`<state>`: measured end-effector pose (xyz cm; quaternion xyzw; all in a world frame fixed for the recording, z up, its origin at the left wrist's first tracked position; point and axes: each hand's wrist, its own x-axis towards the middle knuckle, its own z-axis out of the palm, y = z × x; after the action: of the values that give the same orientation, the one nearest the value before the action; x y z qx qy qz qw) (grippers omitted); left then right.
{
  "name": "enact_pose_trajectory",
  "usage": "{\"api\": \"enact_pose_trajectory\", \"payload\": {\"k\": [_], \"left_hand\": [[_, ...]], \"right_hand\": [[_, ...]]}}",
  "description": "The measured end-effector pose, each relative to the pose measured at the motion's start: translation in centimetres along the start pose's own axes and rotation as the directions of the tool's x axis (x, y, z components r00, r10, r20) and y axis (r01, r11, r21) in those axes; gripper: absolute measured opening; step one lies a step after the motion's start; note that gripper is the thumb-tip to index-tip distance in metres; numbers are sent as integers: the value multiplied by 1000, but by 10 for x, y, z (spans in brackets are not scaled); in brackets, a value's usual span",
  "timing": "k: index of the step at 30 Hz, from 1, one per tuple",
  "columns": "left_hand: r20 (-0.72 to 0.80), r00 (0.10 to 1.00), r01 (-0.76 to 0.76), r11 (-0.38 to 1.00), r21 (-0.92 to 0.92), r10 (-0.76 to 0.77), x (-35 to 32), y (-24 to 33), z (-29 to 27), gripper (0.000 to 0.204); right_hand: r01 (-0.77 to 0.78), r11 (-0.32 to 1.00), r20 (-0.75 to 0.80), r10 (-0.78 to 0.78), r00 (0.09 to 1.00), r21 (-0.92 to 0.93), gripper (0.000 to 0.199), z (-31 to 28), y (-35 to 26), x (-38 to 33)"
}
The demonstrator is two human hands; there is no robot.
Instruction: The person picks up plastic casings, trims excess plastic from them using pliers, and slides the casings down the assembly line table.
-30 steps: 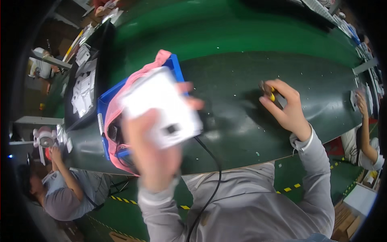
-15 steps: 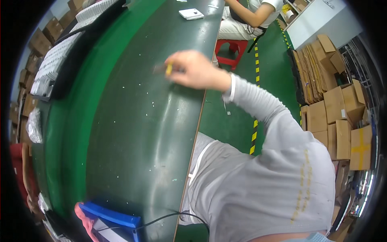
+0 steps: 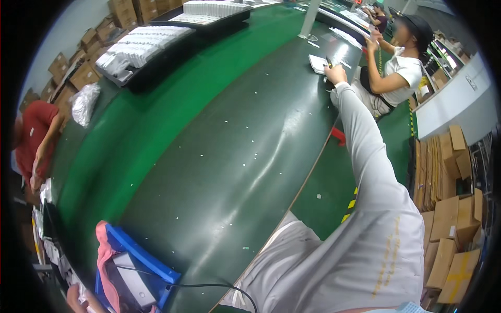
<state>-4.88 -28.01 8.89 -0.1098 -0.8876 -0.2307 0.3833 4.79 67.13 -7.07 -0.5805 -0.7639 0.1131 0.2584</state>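
Note:
My right arm, in a grey sleeve, stretches along the dark green table point(image 3: 209, 177) to its far right side. There my right hand point(image 3: 335, 74) is closed around a small yellow-and-dark tool point(image 3: 329, 63), whose exact kind I cannot make out. The hand is right at a flat white stack point(image 3: 317, 64) lying on the table; whether the tool touches it is too small to tell. My left hand is outside the picture.
A blue bin point(image 3: 141, 255) with pink cloth point(image 3: 104, 242) and a white box point(image 3: 134, 281) stands lower left; a black cable point(image 3: 209, 285) runs from it. A co-worker point(image 3: 399, 73) sits close beyond my hand. Black trays point(image 3: 156, 65) of white pieces line the far side. White specks dot the table.
My right hand has moved farther up the table with the tool, from over the bare surface to the white stack. The view has turned, bringing co-workers and more of the bin into sight.

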Motion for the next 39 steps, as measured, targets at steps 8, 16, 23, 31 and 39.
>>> {"api": "enact_pose_trajectory", "payload": {"k": [8, 16, 23, 31, 39], "left_hand": [[244, 955, -94, 954, -286, 167, -49, 198, 58, 15], [561, 770, 62, 839, -540, 304, -97, 248, 146, 23], [483, 851, 160, 777, -609, 204, -104, 250, 149, 38], [642, 664, -126, 903, -411, 384, -118, 251, 166, 78], [756, 505, -356, 899, -257, 416, -135, 256, 164, 62]], "right_hand": [[453, 886, 242, -463, 852, 102, 35, -11, -79, -134], [704, 705, 248, -700, 670, 85, 28, -42, -117, -243], [530, 505, 110, -786, 608, 681, 19, -70, -154, -267], [273, 267, 198, -946, 257, 924, 22, -69, -237, -411], [355, 221, 184, -974, 134, 908, 26, -43, -238, -402]]}}
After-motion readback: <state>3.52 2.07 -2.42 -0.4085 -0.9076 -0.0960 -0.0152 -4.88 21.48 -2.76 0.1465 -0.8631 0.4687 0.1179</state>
